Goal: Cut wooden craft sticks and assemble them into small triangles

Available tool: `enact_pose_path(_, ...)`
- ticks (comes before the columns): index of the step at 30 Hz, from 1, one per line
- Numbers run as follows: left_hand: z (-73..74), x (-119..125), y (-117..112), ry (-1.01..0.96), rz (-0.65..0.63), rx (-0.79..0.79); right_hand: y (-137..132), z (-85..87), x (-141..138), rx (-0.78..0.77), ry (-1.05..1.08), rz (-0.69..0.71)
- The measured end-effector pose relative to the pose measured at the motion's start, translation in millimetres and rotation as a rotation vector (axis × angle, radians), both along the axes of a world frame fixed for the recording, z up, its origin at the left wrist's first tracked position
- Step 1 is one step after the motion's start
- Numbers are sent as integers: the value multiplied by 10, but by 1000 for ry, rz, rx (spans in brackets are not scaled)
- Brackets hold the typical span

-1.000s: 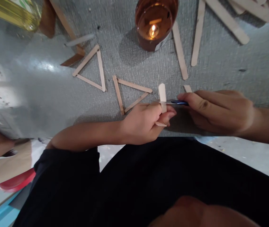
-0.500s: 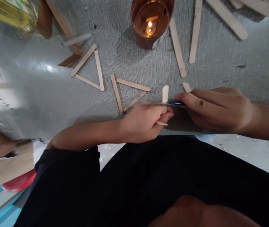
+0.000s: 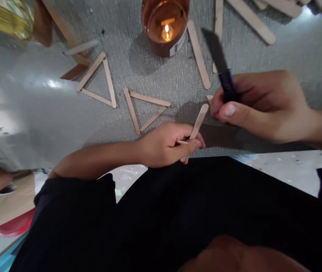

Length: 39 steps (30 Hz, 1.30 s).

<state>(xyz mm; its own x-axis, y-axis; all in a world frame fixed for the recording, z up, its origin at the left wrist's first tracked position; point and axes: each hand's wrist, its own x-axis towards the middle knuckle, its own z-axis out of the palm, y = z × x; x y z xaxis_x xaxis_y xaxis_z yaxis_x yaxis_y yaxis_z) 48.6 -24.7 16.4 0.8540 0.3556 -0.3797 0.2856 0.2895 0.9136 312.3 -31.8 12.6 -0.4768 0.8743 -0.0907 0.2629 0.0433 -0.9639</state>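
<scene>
My left hand (image 3: 175,145) is closed on a wooden craft stick (image 3: 199,121), whose rounded end points up and to the right; a second thin piece of wood shows between the fingers. My right hand (image 3: 265,107) grips the blue-black handle of a utility knife (image 3: 219,54), its dark blade raised and pointing up and left. A craft-stick triangle (image 3: 149,97) lies on the table just beyond my left hand, and another triangle (image 3: 110,83) is farther left. A small cut stick end (image 3: 209,98) peeks out beside my right fingertips.
A lit candle in an amber glass (image 3: 165,49) stands at the back centre. Loose craft sticks (image 3: 199,56) lie right of it, with more at the top right. At the upper left are a bottle of yellow liquid (image 3: 10,19), a whitish stick (image 3: 81,47) and brown strips (image 3: 74,71).
My right hand has lifted the knife away from the craft stick and turned the blade upward. The stick in my left hand now tilts right and shows more of its length. The view has shifted slightly.
</scene>
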Motion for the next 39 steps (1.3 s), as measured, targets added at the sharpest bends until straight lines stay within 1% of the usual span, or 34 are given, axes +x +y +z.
enact_pose_path(2,19,1,35,13,-76,-7,33,37,-26,-62,44,60)
enact_pose_path(5,29,4,67,-16,-146,-60,21,56,-74,-51,82,138)
enact_pose_path(8,33,15,62,-28,-109,-88,5,35,-93,-38,86,150)
enact_pose_path(9,35,21,56,-28,-79,-89,11,22,-91,-59,99,184)
enact_pose_path(10,37,27,49,-27,-59,-90,26,10,-85,-89,133,243)
enact_pose_path(13,35,37,36,-35,-60,-90,95,-16,-55,-194,255,477)
enact_pose_path(14,31,37,35,-37,-61,-79,116,-19,-44,-218,264,529)
enact_pose_path(17,10,29,25,-55,-49,-9,147,-11,-15,-244,225,581)
enact_pose_path(20,-2,21,4,-55,-46,65,123,0,0,-227,166,574)
enact_pose_path(23,15,27,-10,-35,-22,127,77,-4,-3,-194,110,485)
enact_pose_path(26,46,39,-18,-33,-9,164,37,-23,-18,-185,146,430)
enact_pose_path(29,59,38,-36,-35,-11,141,9,-34,-34,-208,217,430)
enact_pose_path(34,18,20,-46,-59,-5,82,-25,-26,-53,-247,224,388)
enact_pose_path(36,0,17,-37,-91,1,85,-43,-33,-64,-266,270,389)
enact_pose_path(39,-7,18,-39,-133,13,104,-72,-58,-81,-337,362,379)
